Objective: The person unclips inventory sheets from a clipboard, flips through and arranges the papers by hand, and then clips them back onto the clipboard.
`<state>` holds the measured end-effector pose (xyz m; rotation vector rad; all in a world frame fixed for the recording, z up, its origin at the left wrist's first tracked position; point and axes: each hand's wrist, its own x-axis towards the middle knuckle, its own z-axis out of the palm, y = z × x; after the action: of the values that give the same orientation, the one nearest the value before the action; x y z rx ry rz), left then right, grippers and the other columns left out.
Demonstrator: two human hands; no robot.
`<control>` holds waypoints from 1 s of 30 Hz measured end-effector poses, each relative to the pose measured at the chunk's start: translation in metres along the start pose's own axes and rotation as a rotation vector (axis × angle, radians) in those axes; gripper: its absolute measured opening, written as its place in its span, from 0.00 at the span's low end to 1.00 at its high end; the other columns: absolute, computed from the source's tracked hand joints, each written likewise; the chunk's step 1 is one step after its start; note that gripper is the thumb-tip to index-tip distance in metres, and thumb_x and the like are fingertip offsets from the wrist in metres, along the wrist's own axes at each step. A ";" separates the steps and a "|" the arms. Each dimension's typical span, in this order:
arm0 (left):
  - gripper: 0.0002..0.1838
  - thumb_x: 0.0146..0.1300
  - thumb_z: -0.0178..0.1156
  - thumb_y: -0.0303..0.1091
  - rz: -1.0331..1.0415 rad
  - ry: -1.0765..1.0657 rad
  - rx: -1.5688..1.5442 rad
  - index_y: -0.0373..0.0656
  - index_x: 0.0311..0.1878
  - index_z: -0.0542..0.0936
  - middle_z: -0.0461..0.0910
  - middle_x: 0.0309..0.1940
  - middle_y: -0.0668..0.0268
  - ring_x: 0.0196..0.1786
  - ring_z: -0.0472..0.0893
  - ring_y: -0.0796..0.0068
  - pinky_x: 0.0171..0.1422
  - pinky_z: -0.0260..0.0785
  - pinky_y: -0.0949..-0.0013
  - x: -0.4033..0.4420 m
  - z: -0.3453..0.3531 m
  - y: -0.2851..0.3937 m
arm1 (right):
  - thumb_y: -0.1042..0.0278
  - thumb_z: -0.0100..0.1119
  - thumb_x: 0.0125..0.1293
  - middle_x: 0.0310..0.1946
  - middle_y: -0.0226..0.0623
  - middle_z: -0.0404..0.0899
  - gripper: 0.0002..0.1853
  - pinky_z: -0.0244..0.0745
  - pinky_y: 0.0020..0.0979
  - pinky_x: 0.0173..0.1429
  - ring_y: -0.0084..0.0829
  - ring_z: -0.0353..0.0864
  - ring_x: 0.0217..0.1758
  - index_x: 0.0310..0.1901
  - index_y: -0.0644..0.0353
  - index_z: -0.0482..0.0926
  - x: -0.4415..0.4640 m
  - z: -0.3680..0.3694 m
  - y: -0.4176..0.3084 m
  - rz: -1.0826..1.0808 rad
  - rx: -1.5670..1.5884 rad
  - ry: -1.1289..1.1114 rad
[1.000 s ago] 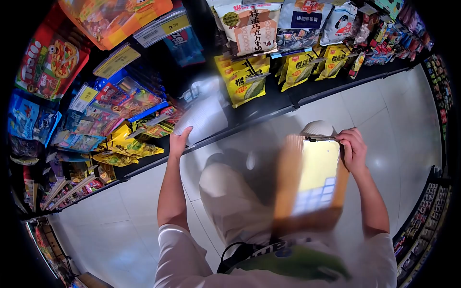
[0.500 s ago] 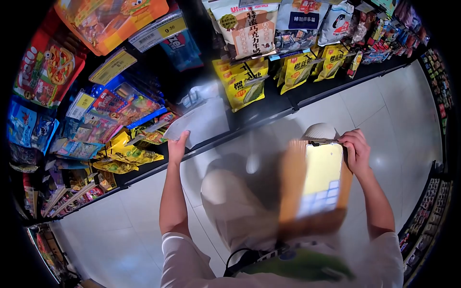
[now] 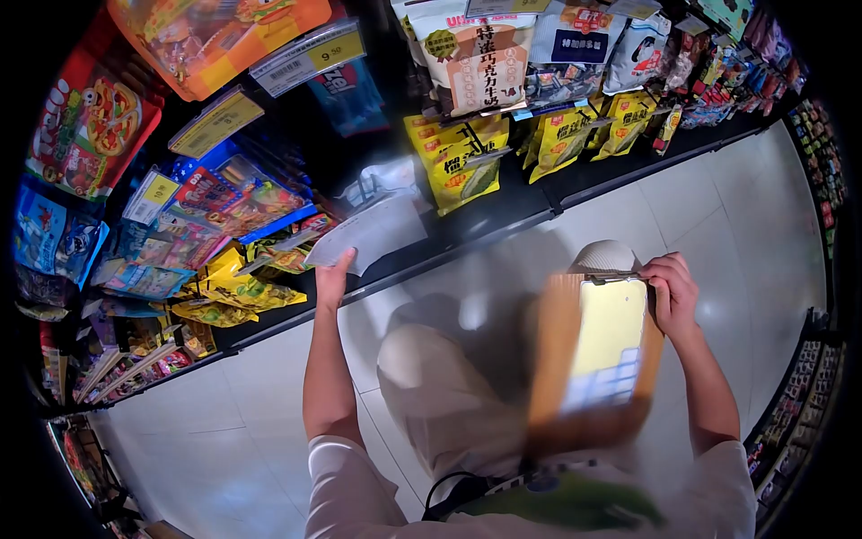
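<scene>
My left hand (image 3: 332, 274) reaches over the shelf's front edge, its fingers closed on the near corner of a white sheet of paper (image 3: 373, 235). Behind the sheet is a pale, crumpled plastic bag (image 3: 382, 180). On the other side, my right hand (image 3: 672, 287) grips the upper right corner of a brown clipboard (image 3: 549, 359), close to its metal clip. A phone (image 3: 603, 332) with a lit yellow screen and a white key grid low on it lies against the board. Motion blurs the lower part of the board.
A black shelf (image 3: 503, 229) runs diagonally, with yellow snack bags (image 3: 458, 166), a chocolate-milk sweets bag (image 3: 476, 63) and other colourful packets. Price tags (image 3: 310, 58) stick out at the left. My bent knee (image 3: 422, 359) is above the tiled floor (image 3: 233, 449). More stocked shelves (image 3: 799, 413) stand at right.
The clipboard and phone have shifted slightly right and down in view, together with my right hand. My left hand stays on the paper.
</scene>
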<state>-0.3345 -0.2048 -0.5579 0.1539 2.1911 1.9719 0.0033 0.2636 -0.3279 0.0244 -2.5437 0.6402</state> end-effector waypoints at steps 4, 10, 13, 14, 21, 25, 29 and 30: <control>0.24 0.64 0.71 0.34 -0.022 0.009 0.013 0.34 0.60 0.78 0.83 0.53 0.61 0.54 0.80 0.69 0.64 0.70 0.66 -0.002 -0.001 -0.010 | 0.81 0.59 0.64 0.36 0.42 0.83 0.03 0.76 0.36 0.46 0.41 0.79 0.39 0.38 0.66 0.81 -0.001 0.000 0.000 0.014 -0.003 0.003; 0.25 0.64 0.70 0.34 -0.036 0.012 -0.035 0.34 0.61 0.77 0.82 0.55 0.61 0.56 0.79 0.69 0.66 0.68 0.65 0.000 -0.003 -0.011 | 0.81 0.59 0.64 0.36 0.42 0.83 0.03 0.76 0.36 0.46 0.41 0.79 0.39 0.38 0.65 0.81 -0.004 -0.003 -0.002 0.018 -0.020 0.006; 0.25 0.64 0.70 0.34 -0.019 0.011 0.002 0.34 0.62 0.77 0.82 0.55 0.60 0.56 0.79 0.68 0.66 0.68 0.65 0.000 -0.003 -0.009 | 0.81 0.59 0.64 0.36 0.42 0.83 0.03 0.76 0.36 0.46 0.41 0.79 0.39 0.38 0.65 0.81 -0.005 -0.002 -0.002 0.027 -0.020 0.006; 0.25 0.64 0.70 0.34 -0.023 0.002 0.001 0.34 0.62 0.77 0.82 0.55 0.60 0.56 0.80 0.68 0.66 0.68 0.65 -0.003 -0.002 -0.010 | 0.80 0.59 0.64 0.36 0.42 0.83 0.03 0.76 0.36 0.46 0.41 0.79 0.39 0.38 0.65 0.82 -0.005 -0.002 -0.002 0.034 -0.018 0.004; 0.24 0.64 0.70 0.34 -0.051 -0.001 0.000 0.34 0.61 0.78 0.83 0.54 0.62 0.56 0.80 0.71 0.66 0.68 0.67 -0.003 -0.004 -0.016 | 0.79 0.60 0.65 0.36 0.42 0.83 0.03 0.76 0.36 0.46 0.41 0.79 0.39 0.38 0.64 0.82 -0.005 -0.002 0.000 0.023 -0.024 0.002; 0.24 0.64 0.71 0.34 -0.033 0.002 -0.041 0.34 0.60 0.79 0.83 0.54 0.62 0.56 0.80 0.71 0.66 0.68 0.67 -0.002 -0.004 -0.016 | 0.80 0.60 0.64 0.36 0.42 0.83 0.03 0.76 0.36 0.47 0.41 0.79 0.39 0.37 0.64 0.82 -0.004 -0.002 0.000 0.021 -0.019 0.006; 0.24 0.64 0.71 0.35 -0.059 0.037 -0.030 0.33 0.60 0.79 0.83 0.55 0.61 0.57 0.80 0.70 0.66 0.68 0.67 -0.003 -0.009 -0.021 | 0.80 0.59 0.64 0.36 0.42 0.83 0.03 0.76 0.36 0.46 0.42 0.79 0.39 0.37 0.64 0.82 -0.005 -0.001 0.000 0.015 -0.021 0.009; 0.25 0.64 0.71 0.35 -0.060 0.043 -0.021 0.33 0.60 0.79 0.83 0.55 0.61 0.57 0.80 0.70 0.66 0.68 0.66 -0.002 -0.008 -0.020 | 0.80 0.60 0.64 0.36 0.42 0.83 0.03 0.76 0.36 0.46 0.42 0.79 0.39 0.37 0.65 0.82 -0.005 -0.001 0.001 0.019 -0.021 0.005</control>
<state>-0.3329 -0.2154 -0.5773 0.0425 2.1736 1.9829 0.0078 0.2645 -0.3301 -0.0089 -2.5480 0.6196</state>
